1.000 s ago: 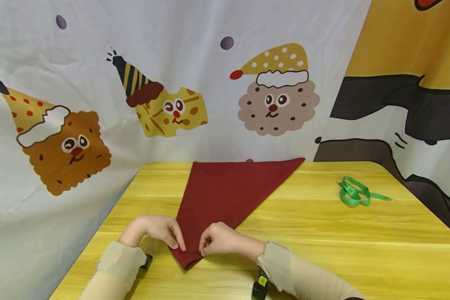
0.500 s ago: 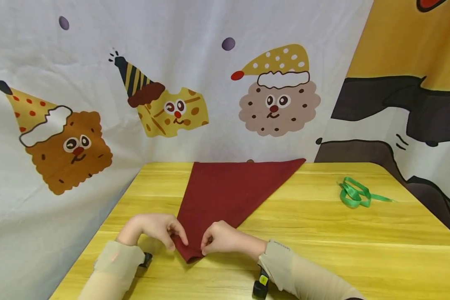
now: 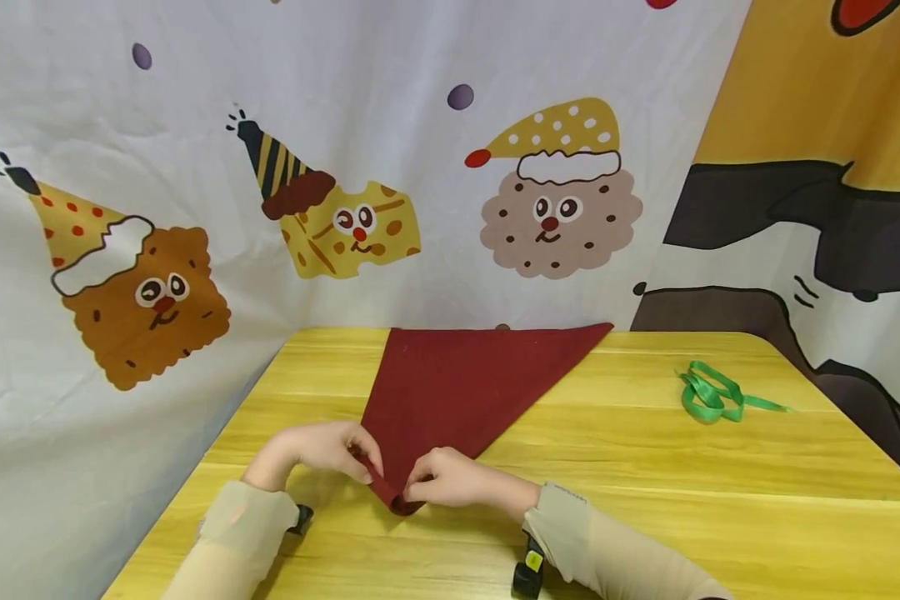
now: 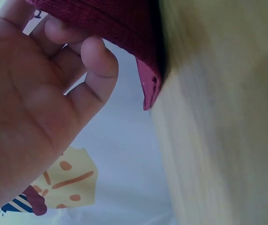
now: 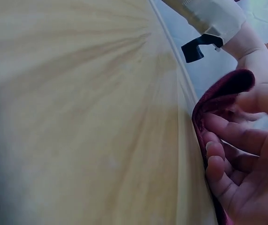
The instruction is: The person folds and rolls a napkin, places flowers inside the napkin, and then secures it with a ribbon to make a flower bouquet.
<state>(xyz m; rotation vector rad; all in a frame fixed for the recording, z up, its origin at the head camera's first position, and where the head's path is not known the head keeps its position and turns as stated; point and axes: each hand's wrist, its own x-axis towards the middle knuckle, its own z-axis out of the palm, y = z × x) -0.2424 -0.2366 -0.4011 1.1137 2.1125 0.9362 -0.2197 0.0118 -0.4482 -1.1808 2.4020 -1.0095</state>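
Note:
A dark red cloth (image 3: 450,383) lies spread on the table, its near end narrowed and turned up into a small roll with an open end. My left hand (image 3: 328,447) pinches the rolled edge on the left between thumb and fingers. On the other side of the roll, my right hand (image 3: 457,479) pinches the cloth with bent fingers. Seen from the left wrist, the folded cloth (image 4: 110,21) passes above the fingertips. The right wrist view has the turned-up cloth (image 5: 218,91) looping beside the thumb and fingers.
A loosely tangled green ribbon (image 3: 711,396) lies at the right of the wooden table (image 3: 645,467). Behind the table hangs a white curtain (image 3: 435,50) printed with cartoon snacks. Both wrists carry small black devices.
The near end of the cloth has curled up from a flat fold into a roll, moving away from me. My left hand has shifted slightly right and forward with it; my right hand moved little.

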